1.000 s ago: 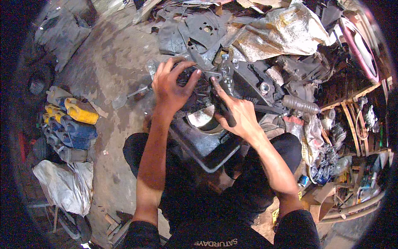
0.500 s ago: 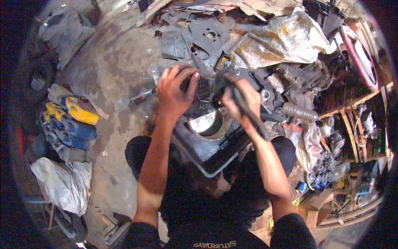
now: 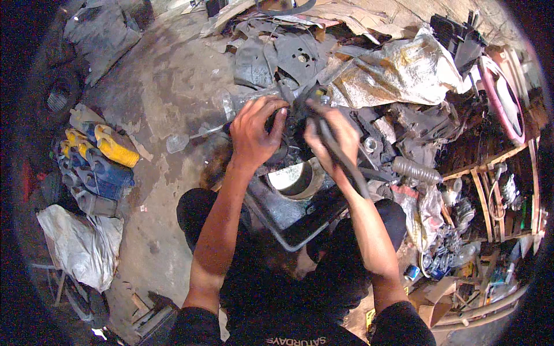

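Note:
Between my knees sits a dark metal part with a large round hole and a pointed near corner. My right hand grips the handle of a hammer, which runs back along my forearm. The dark hammer head, slightly blurred, is beyond my fingers, close to the left hand. My left hand rests over the far left part of the metal, thumb and fingers curled toward each other. What they pinch is dark and mostly hidden.
Flat grey discs and a dirty silver sheet lie beyond. At the left are blue and yellow containers and a white sack. To the right are a clear bottle, a pink-rimmed oval object and a blue can.
The view has shifted slightly. My right hand and the hammer have moved a little left, and the hammer head is nearer my left hand. My left hand keeps its curled pose.

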The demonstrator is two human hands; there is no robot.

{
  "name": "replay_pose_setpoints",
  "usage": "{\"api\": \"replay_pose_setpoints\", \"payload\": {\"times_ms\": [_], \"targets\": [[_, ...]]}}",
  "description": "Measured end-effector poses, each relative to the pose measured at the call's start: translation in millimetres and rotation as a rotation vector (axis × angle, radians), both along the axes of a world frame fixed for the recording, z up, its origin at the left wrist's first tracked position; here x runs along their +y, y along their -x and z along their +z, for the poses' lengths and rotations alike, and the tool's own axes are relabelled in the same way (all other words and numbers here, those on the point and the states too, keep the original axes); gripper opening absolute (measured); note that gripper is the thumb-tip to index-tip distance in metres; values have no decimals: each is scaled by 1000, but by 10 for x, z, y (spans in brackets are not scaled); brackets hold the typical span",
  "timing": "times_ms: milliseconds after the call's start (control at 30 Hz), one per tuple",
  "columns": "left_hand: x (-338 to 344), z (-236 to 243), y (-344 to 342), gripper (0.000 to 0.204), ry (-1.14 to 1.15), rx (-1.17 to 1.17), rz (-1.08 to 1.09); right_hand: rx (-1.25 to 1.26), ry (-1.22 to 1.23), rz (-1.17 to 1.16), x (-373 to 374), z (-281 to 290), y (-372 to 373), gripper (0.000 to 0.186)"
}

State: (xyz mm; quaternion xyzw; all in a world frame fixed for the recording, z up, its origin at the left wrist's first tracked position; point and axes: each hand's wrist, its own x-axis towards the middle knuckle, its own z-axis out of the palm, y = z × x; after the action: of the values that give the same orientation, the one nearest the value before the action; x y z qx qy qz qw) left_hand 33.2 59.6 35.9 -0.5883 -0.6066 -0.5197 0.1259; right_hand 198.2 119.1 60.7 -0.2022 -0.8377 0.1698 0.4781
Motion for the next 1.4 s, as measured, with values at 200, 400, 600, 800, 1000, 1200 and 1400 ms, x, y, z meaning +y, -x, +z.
{"api": "replay_pose_setpoints", "payload": {"times_ms": [200,400,600,800,1000,1200,1400], "targets": [[-11,-11,23,9,-10,13,5,-112,208,-42,-23,-55,-294,33],[-6,45,-9,9,7,-46,-31,-142,121,67,-39,-12,-158,38],[-27,38,9,9,17,-36,-11,-68,272,-22,-99,-230,-375,37],[37,41,-26,10,72,-30,4,48,215,83,-241,-992,-379,44],[26,-80,15,11,-15,3,46,199,285,-228,-189,-593,-245,39],[56,-14,-113,10,42,-65,53,-39,473,43,-304,-1032,-418,19],[-15,26,-99,11,62,-55,50,254,417,-102,-72,-543,-286,26]]}}
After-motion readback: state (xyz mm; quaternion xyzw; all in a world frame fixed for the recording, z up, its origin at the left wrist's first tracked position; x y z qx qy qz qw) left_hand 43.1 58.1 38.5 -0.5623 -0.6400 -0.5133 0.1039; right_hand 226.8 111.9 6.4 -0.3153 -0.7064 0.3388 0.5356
